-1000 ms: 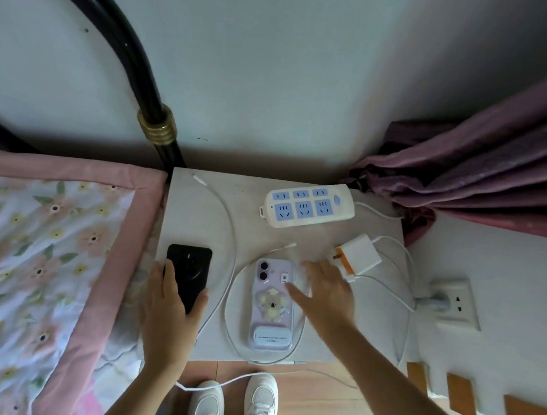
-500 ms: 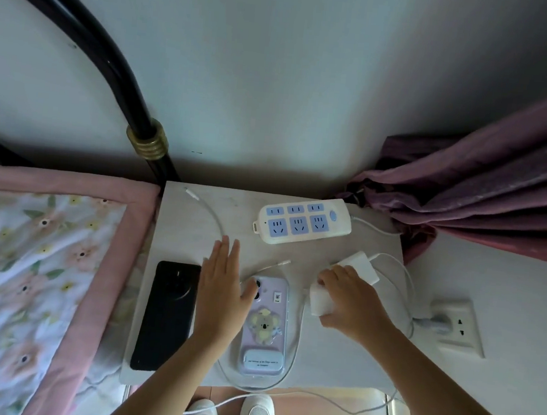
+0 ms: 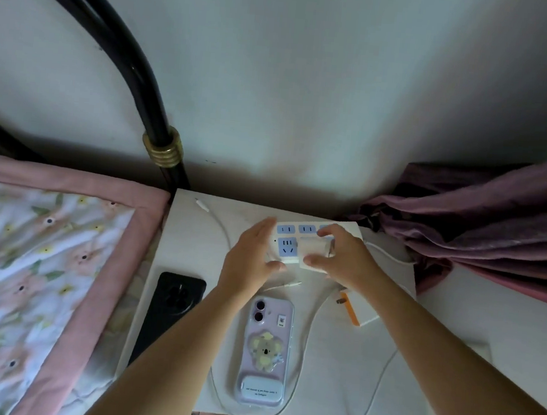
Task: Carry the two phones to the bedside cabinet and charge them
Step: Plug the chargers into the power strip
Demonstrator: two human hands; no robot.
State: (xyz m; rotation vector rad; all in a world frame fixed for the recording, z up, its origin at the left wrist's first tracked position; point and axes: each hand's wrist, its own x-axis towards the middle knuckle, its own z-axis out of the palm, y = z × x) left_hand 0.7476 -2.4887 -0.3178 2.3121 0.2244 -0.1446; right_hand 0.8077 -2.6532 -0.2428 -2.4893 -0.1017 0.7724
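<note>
Both phones, black (image 3: 170, 311) and purple (image 3: 264, 349), lie on my cabinet (image 3: 197, 233) unplugged, and my right hand (image 3: 343, 259) grips a charger (image 3: 311, 253) over the power strip (image 3: 287, 243), left hand (image 3: 247, 261) spread loose.

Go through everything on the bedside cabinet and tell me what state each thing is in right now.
Black phone: face down, no cable attached.
Purple-cased phone: face down, not plugged in.
Power strip: on the cabinet, left hand steadying it.
White charger: gripped by right hand, held at the strip's sockets.
Orange-trimmed charger: lying loose, prongs out.
Cable end: free, unconnected.
</note>
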